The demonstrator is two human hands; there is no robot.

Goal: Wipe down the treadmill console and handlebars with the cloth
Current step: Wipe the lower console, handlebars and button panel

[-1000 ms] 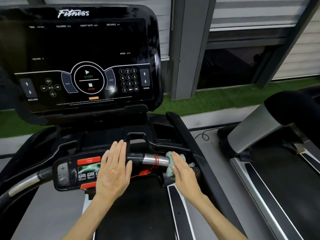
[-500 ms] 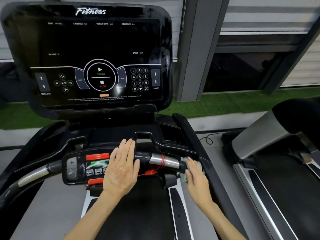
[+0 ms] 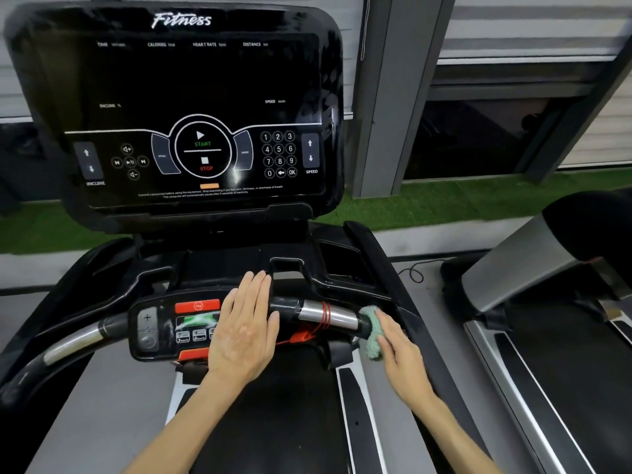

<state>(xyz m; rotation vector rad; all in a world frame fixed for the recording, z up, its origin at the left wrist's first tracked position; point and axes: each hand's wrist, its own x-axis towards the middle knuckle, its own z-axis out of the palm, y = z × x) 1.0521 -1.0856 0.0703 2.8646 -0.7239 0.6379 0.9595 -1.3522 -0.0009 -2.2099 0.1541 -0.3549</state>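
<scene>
A glossy black plastic treadmill console (image 3: 191,107), broad and round-cornered, is seen upright, with white printed keys and a circular start and stop pad on its smooth face. Below it a curved front handlebar (image 3: 328,314) runs across, made of black rubbery grip sections and brushed metal sleeves. A thin red coiled cord (image 3: 323,319) is wound around the right sleeve.

A small fluffy pale green cloth (image 3: 371,333) is bunched against the black right end of the handlebar, just beside the metal sleeve. It is pressed there by the right hand (image 3: 398,350), whose fingers are laid nearly straight and close together over the nap; the thumb cannot be made out.

The left hand (image 3: 244,331) is laid flat, palm down, on the matte black control panel (image 3: 160,328) at the bar's middle, fingers straight and pressed together, thumb slightly apart. A red oblong stop button (image 3: 196,306) sits on that panel, just left of the fingers.

To the right, a neighbouring treadmill (image 3: 533,268) with a grey metal upright is seen beside a strip of green artificial turf (image 3: 461,200).
</scene>
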